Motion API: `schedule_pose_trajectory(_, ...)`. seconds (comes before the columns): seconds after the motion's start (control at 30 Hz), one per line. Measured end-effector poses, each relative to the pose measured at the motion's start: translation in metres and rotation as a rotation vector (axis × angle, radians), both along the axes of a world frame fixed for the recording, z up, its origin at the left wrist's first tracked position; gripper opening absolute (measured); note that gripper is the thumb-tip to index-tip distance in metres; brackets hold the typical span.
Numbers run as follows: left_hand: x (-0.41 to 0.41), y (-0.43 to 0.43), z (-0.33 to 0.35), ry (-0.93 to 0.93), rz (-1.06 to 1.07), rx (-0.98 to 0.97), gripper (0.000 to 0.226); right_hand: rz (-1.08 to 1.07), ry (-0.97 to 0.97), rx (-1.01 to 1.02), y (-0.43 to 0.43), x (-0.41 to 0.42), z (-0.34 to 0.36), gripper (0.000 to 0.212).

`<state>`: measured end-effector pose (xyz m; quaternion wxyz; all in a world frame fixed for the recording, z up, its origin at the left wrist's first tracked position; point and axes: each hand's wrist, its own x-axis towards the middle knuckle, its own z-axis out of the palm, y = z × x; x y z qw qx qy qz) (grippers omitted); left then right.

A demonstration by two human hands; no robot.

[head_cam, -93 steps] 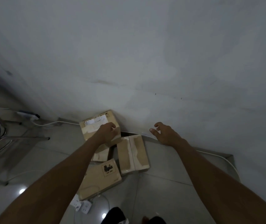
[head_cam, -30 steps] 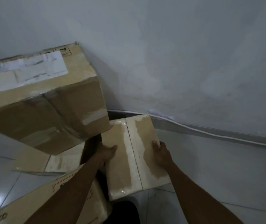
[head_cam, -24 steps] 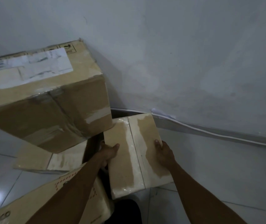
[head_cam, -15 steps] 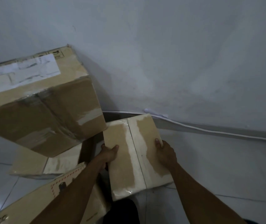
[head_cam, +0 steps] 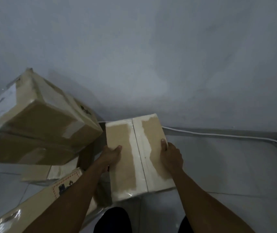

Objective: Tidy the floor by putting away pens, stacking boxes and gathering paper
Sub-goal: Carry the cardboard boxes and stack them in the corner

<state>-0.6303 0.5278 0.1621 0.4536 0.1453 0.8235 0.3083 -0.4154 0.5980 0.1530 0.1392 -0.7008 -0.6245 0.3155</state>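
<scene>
Centrally, a flat box (head_cam: pixel 139 157), taped along its middle seam, is gripped at both long edges. The left hand (head_cam: pixel 110 155) clasps the left edge, thumb on top; the right hand (head_cam: pixel 171 155) clasps the right edge, thumb likewise on top. The box points lengthwise at the wall (head_cam: pixel 151 56), above the tiled floor (head_cam: pixel 235 165); whether it touches the floor cannot be told. At left, a large box (head_cam: pixel 38 132) sits tilted upon a thin box (head_cam: pixel 38 174). A printed box (head_cam: pixel 46 202) lies under the left forearm. A white cable (head_cam: pixel 218 134) follows the wall's foot.
</scene>
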Motion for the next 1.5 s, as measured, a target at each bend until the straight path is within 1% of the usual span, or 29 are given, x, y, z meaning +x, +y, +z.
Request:
schedule_pose_trajectory(0.2,0.016,-0.011,0.084,-0.042,-0.022,0.017,0.068,-0.046,-0.005,-0.014,-0.023,0.025,0.094,0.058)
schedule_pose_trajectory(0.3,0.025,-0.020,0.144,-0.067,-0.066,-0.011,0.071,-0.045,-0.014,-0.022,-0.031,0.036,0.150,0.059)
schedule_pose_trajectory(0.4,0.031,-0.027,0.215,-0.093,-0.099,0.022,0.071,-0.061,-0.032,-0.023,-0.037,0.046,0.216,0.059)
schedule_pose_trajectory(0.6,0.046,-0.046,0.318,-0.083,-0.181,0.031,0.071,-0.039,-0.035,-0.028,-0.050,0.065,0.321,0.060)
schedule_pose_trajectory(0.77,0.057,-0.046,0.388,-0.093,-0.249,0.009,0.084,-0.092,-0.032,-0.025,-0.058,0.082,0.386,0.063)
schedule_pose_trajectory(0.87,0.063,-0.044,0.408,-0.092,-0.265,0.023,0.076,-0.097,-0.032,-0.020,-0.059,0.090,0.408,0.062)
schedule_pose_trajectory(1.03,0.072,-0.044,0.430,-0.131,-0.256,0.045,0.073,-0.106,-0.029,-0.041,-0.059,0.098,0.429,0.062)
schedule_pose_trajectory(1.13,0.080,-0.043,0.442,-0.139,-0.262,-0.003,0.068,-0.115,-0.045,-0.056,-0.060,0.102,0.436,0.061)
schedule_pose_trajectory(1.17,0.080,-0.044,0.442,-0.153,-0.258,-0.030,0.069,-0.119,-0.046,-0.059,-0.061,0.104,0.440,0.060)
schedule_pose_trajectory(1.27,0.081,-0.043,0.439,-0.181,-0.261,-0.025,0.080,-0.123,-0.047,-0.058,-0.065,0.110,0.445,0.059)
schedule_pose_trajectory(1.3,0.081,-0.042,0.436,-0.180,-0.265,-0.019,0.080,-0.128,-0.050,-0.059,-0.066,0.111,0.447,0.059)
schedule_pose_trajectory(1.37,0.082,-0.041,0.435,-0.170,-0.278,-0.011,0.075,-0.143,-0.064,-0.055,-0.066,0.115,0.452,0.061)
schedule_pose_trajectory(1.5,0.090,-0.037,0.454,-0.165,-0.338,0.005,0.066,-0.172,-0.071,-0.048,-0.068,0.121,0.461,0.060)
